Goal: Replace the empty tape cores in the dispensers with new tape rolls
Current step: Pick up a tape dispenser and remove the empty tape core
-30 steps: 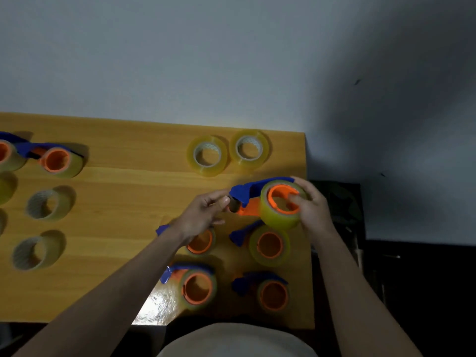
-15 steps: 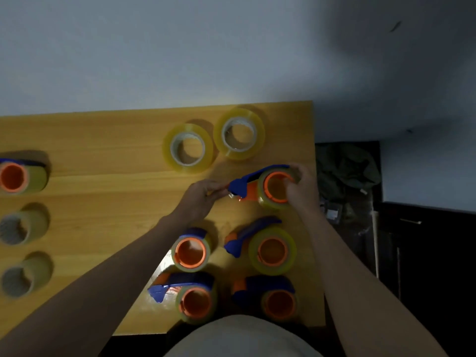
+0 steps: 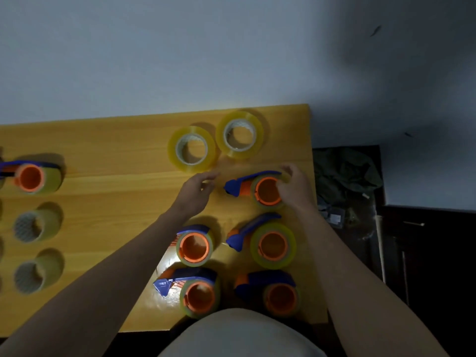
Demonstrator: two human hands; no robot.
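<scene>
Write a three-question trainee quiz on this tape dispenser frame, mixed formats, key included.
1. True or false: the left hand grips the dispenser at the far right.
2. How many loose tape rolls lie just beyond the hands? A) one B) two C) four
3. Fill in: the right hand grips the dispenser's ____ side.

Key: 1 false, it is off the dispenser. 2 B. 3 right.

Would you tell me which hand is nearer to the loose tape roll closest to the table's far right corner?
Left. The left hand lies below-left of that roll; the right hand sits farther, below-right.
</scene>
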